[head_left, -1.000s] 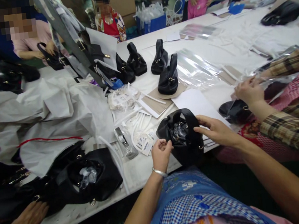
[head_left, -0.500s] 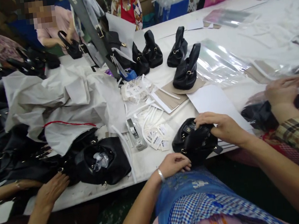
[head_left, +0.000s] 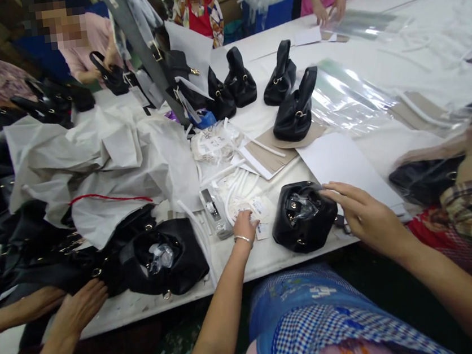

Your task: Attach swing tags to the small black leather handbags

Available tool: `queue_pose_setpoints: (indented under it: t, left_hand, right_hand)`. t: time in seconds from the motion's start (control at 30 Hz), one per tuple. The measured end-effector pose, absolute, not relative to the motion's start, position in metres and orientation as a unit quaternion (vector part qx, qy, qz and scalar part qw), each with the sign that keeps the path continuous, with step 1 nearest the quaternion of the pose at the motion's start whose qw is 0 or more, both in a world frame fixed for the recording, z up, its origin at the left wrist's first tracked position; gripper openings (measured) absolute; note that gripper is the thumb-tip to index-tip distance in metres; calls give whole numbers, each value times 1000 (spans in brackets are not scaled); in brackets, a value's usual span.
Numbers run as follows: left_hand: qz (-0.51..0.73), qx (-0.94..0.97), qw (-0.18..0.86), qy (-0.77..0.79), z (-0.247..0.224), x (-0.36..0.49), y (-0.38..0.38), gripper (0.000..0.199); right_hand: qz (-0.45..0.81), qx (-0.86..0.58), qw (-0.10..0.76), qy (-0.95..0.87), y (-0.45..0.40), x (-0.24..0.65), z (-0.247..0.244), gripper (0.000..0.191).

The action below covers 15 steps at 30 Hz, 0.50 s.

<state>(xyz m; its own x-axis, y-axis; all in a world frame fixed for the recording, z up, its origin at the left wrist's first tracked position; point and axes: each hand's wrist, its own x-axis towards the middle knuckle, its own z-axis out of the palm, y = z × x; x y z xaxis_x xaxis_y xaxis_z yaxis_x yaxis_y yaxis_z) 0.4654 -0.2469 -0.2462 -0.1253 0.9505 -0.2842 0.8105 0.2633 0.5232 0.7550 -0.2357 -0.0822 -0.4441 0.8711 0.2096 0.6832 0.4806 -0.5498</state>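
Observation:
A black handbag [head_left: 307,220] stands on the table in front of me, its mouth facing up with clear plastic showing inside. My right hand [head_left: 366,219] lies against the bag's right side, fingers stretched out along the rim and not wrapped round it. Left of the bag, my left hand [head_left: 245,227] is on a pile of white barcode tags [head_left: 258,205] with white cords. Its fingers are bunched at a tag, and the fingertips are partly hidden. Beside that hand lies a clear packet [head_left: 217,213] with a metal piece in it.
Several finished-looking black handbags [head_left: 292,113] stand further back. White sheets [head_left: 340,159] and clear plastic sleeves [head_left: 348,96] lie to the right. A co-worker's hands [head_left: 82,305] rest by another black bag [head_left: 164,256] at left. A grey post [head_left: 140,46] rises behind.
My left hand has moved from the bag's front edge left and forward onto the tags. The bag now sits more upright, and my right hand has shifted slightly right with straighter fingers.

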Motion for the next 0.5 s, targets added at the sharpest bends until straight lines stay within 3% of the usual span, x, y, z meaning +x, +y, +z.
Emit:
queue_pose_setpoints:
  t: [0.1,0.27,0.5]
  left_hand:
    - [58,632,236,736,-248,472,-245,50]
    - [15,662,209,720,-243,471,-245,54]
    - [105,633,241,728,-222,456,-253,62]
  right_hand:
    - [222,-495,271,-795,-266,746,-74,41]
    - [460,-387,168,-781,-295,717,-100,27]
    - [587,-430,164,-666,-297,686,-148,26]
